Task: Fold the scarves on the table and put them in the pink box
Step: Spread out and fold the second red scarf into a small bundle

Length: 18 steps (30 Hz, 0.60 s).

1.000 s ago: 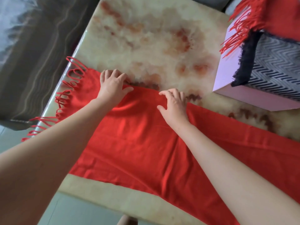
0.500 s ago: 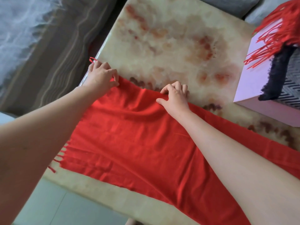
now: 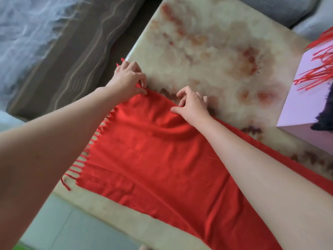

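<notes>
Right edge of the frame: box, pink, only its left corner and side in shot, well apart from both hands. Down its side, loose red fringe; lower, a tuft of dark cloth, cut off by the frame. In the middle, scarf, red, spread flat over the near half of the table, running from lower right up to centre left, tassels strung along the table's left edge. Two bare forearms in the way: left forearm across the lower left, hiding part of the tasselled end; right forearm laid over the scarf's right stretch. Now the hands, both up at the scarf's far edge and near each other. Left hand at the far left corner, knuckles up, pinching the cloth between thumb and fingertips, a tassel or two poking out beyond it. Right hand just right of it, fingers curled over the far hem, thumb out on the red cloth, gripping the edge. Beneath it all, glossy cream stone blotched with rust brown. Upper left, a brown striped rug with pale fuzz beyond; top right, a grey cushion; lower left, pale floor.
</notes>
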Available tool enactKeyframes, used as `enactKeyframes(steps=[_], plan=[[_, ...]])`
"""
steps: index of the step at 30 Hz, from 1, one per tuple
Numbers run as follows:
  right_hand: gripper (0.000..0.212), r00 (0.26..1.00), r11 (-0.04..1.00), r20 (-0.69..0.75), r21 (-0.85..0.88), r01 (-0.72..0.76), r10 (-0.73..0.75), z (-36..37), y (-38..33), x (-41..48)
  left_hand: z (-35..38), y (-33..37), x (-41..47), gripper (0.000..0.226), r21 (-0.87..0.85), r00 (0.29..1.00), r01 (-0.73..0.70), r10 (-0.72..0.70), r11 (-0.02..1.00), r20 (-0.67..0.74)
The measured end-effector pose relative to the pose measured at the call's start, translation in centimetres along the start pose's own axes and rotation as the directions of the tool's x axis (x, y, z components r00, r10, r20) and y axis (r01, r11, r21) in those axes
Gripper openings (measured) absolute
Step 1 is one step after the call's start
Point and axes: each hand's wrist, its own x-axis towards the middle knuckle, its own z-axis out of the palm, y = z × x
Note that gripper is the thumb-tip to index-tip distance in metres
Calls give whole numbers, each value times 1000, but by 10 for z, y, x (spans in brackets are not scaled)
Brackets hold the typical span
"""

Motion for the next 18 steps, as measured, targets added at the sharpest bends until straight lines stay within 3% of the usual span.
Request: enactKeyframes(steps=[4,7,9,13,18], plan=[[47,996,986,92,-166,-6,21,-7,1,-1,2,-6,1,25,-46,999,-2,0,999,-40],[39,996,977,92,-213,11,9,-6,1,-2,-2,-9,1,29,-130,997,31,-39,991,-63],[36,999,979,34,-201,10,-3,-3,0,2,-4,-11,1,34,-173,993,58,-75,983,-93],[32,995,969,-88,-245,19,-42,5,-6,7,-1,-15,4,24,-174,981,83,-111,981,-157],[36,956,966,-266,-252,51,-119,14,-11,-2,8,-15,2,17,-297,933,189,-266,936,-244]])
